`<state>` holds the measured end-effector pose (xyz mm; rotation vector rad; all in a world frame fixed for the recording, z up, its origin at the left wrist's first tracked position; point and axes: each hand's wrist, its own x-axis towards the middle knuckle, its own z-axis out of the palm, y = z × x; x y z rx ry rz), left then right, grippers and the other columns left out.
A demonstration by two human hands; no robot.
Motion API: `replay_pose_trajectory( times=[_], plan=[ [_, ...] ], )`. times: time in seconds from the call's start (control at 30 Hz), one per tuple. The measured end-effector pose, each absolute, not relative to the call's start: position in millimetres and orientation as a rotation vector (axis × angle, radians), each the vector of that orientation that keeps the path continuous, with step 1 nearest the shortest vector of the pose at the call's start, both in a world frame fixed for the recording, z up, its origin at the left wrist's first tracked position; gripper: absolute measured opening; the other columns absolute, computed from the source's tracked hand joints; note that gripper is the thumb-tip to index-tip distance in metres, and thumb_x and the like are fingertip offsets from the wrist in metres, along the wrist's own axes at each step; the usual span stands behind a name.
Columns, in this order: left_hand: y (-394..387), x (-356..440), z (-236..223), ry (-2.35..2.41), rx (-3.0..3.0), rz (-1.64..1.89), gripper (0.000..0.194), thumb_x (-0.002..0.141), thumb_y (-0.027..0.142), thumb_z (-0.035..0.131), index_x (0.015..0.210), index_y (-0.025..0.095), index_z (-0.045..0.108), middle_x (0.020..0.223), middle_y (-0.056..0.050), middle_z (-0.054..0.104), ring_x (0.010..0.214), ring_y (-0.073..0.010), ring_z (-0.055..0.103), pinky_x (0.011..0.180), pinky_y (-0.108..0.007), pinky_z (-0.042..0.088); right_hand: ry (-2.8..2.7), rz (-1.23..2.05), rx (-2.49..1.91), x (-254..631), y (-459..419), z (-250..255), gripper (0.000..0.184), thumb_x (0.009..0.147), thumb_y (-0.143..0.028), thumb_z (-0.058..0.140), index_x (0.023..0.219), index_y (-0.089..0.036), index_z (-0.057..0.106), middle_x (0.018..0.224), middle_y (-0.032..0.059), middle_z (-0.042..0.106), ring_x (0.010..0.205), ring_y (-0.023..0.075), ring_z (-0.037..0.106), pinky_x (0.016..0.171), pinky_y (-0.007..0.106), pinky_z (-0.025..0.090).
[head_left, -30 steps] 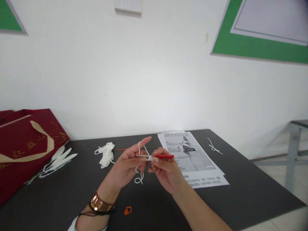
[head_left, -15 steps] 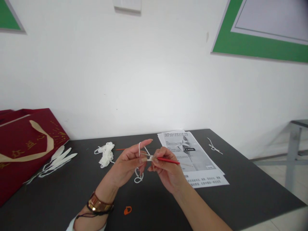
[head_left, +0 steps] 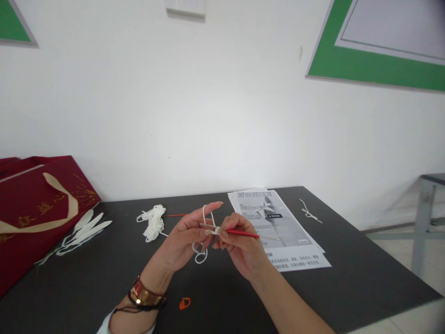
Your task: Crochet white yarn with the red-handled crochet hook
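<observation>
Above one black table (head_left: 222,297), two hands (head_left: 184,239) (head_left: 241,241) hold white yarn (head_left: 204,216) and one hook (head_left: 243,233).

On red bag (head_left: 31,197), reads 众 益 心 in gold Chinese characters; shows another gold mark at left picture edge, not legible. On printed sheet (head_left: 287,229), appears to read 百合花图解 as heading. Below, carries smaller printed lines and white lettering on black label (head_left: 274,215), too small to make out.

The hook handle (head_left: 243,233) looks like smooth plastic, its shaft (head_left: 207,226) like metal; the yarn (head_left: 154,223) is matt fibre. The wristband (head_left: 148,296) gleams like polished metal; the sheets (head_left: 295,262) are paper, the desk (head_left: 222,297) matt.
</observation>
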<state>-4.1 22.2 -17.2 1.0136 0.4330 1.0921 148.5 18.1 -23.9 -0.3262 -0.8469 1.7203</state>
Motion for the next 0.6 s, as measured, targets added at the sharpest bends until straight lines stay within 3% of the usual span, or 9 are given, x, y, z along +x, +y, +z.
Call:
replay_pose_trajectory(
  times=[0.13,0.4,0.6],
  plan=[
    [21.6,-4.9,-18.4,0.455,1.083,1.057,0.048,0.081,0.015,0.063,0.128,0.022,0.057,0.062,0.001,0.059,0.049,-0.0079,0.049,0.05,-0.021,0.037,-0.859,1.722,-0.318,147.7,18.0,-24.3,0.017,0.065,-0.011,0.08,0.068,-0.018,0.065,0.061,-0.0048,0.065,0.054,0.009,0.064,0.054,0.019,0.057],
    [18.1,-0.2,-17.2,0.258,0.947,1.152,0.061,0.079,0.011,0.062,0.135,0.03,0.048,0.061,0.003,0.058,0.05,-0.0102,0.055,0.052,-0.022,0.044,-0.827,1.776,-0.303,146.2,16.8,-26.6,0.018,0.066,-0.013,0.081,0.068,-0.019,0.063,0.063,-0.0057,0.065,0.055,0.0093,0.064,0.054,0.02,0.058],
    [17.0,5.1,-14.7,0.327,0.949,1.202,0.063,0.079,0.011,0.06,0.139,0.022,0.043,0.06,0.001,0.059,0.054,-0.0126,0.053,0.055,-0.025,0.045,-0.872,1.7,-0.325,144.6,15.2,-23.9,0.017,0.067,-0.013,0.079,0.068,-0.019,0.063,0.064,-0.005,0.066,0.058,0.0122,0.067,0.054,0.022,0.057]
  ],
)
